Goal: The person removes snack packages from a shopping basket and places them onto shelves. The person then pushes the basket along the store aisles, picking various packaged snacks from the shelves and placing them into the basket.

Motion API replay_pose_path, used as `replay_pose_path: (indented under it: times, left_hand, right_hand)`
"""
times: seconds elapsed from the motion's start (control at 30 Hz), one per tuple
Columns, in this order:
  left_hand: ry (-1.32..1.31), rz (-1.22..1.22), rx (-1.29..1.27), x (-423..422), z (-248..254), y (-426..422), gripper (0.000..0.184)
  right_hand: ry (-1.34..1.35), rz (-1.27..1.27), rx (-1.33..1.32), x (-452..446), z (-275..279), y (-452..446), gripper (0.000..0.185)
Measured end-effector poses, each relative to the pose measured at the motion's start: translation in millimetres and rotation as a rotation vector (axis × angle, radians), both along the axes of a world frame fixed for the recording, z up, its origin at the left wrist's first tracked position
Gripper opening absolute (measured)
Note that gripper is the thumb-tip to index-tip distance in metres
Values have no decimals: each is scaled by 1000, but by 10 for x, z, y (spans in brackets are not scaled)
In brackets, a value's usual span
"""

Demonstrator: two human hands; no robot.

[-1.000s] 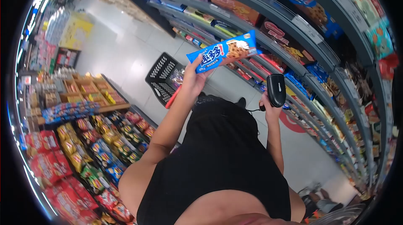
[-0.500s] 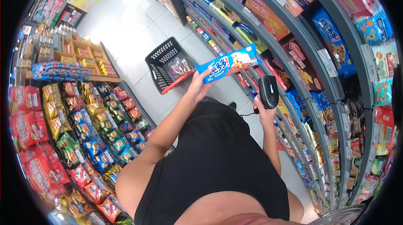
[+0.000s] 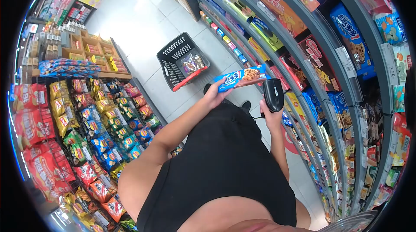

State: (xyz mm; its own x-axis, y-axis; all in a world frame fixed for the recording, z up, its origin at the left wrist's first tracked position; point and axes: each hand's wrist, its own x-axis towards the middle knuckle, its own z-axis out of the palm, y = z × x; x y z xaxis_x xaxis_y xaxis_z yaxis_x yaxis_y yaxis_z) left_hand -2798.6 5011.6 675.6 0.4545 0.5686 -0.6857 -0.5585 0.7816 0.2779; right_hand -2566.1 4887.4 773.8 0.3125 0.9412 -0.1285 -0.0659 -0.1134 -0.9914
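My left hand (image 3: 213, 97) grips one end of a blue cookie packet (image 3: 240, 78) with white lettering and a picture of cookies on it. In my right hand (image 3: 272, 114) is a black handheld barcode scanner (image 3: 273, 95), with a dark cord by the wrist. The scanner's head sits just beside the far end of the packet; whether the two touch I cannot tell. Beyond the packet, on the floor, stands a black shopping basket (image 3: 172, 51) with a red handle, holding a few shiny wrapped packs (image 3: 193, 64).
Tall grey shelves (image 3: 323, 61) of boxed and bagged biscuits, with price tags on their edges, rise close on the right. A rack of hanging chip bags (image 3: 93, 126) lines the left. Tiled floor (image 3: 145, 30) runs between them, and a wooden display (image 3: 93, 54) stands back left.
The cookie packet has tilted, so its front looks narrower and its side edge shows. It sits slightly lower in view. The basket and shelves have shifted a little as the camera moved.
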Motion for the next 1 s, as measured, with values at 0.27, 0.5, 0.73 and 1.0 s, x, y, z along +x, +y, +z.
replay_pose_path:
  times: [0.27, 0.5, 0.73, 1.0]
  left_hand:
    - [177, -113, -13, 116, -278, -79, 35]
    - [255, 20, -76, -11, -390, -173, 39]
    - [279, 264, 2, -396, -424, -286, 47]
    - [484, 329, 64, -1293, -534, 222, 46]
  right_hand:
    - [84, -103, -5, 62, 9, -164, 27]
    - [140, -65, -22, 128, 3, -217, 21]
    - [28, 76, -91, 231, -116, 33, 16]
    - [-109, 159, -113, -305, -11, 752, 20]
